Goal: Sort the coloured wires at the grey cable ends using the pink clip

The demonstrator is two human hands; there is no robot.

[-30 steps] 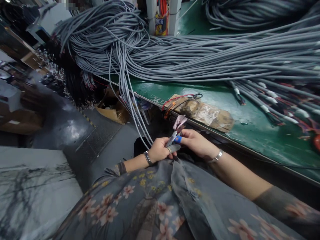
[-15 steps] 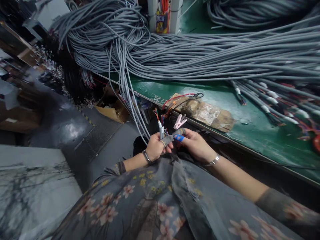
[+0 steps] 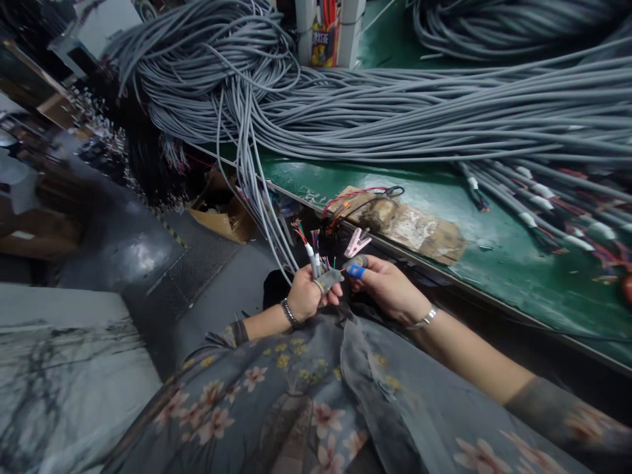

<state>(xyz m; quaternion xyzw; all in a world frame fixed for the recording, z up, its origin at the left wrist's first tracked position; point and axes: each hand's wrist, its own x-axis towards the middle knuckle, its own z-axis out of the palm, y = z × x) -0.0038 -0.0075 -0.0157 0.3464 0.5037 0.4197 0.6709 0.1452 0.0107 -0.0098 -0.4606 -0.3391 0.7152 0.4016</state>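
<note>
My left hand [image 3: 311, 293] is closed round grey cables [image 3: 315, 266] whose stripped ends point up, with white bands and fanned coloured wires [image 3: 299, 230] above the fist. Its thumb wears a grey finger cover. Close beside it, my right hand [image 3: 388, 283] pinches a thin wire [image 3: 344, 269] between a blue-taped thumb and a covered index finger; the wire's far end is hidden by the left fingers. A pink clothes peg [image 3: 357, 243] stands just beyond my right fingertips, by the bench edge.
Long grey cables [image 3: 395, 118] run along the green bench [image 3: 306, 171]. Stripped cable ends [image 3: 538, 197] lie at the right. A taped cardboard piece [image 3: 409, 227] with red and black leads sits at the bench edge. Below left stands a cardboard box [image 3: 222, 214].
My right fingertips have drawn slightly away from my left thumb, with a thin wire now showing between them. The cable ends in my left hand have tilted a little to the left.
</note>
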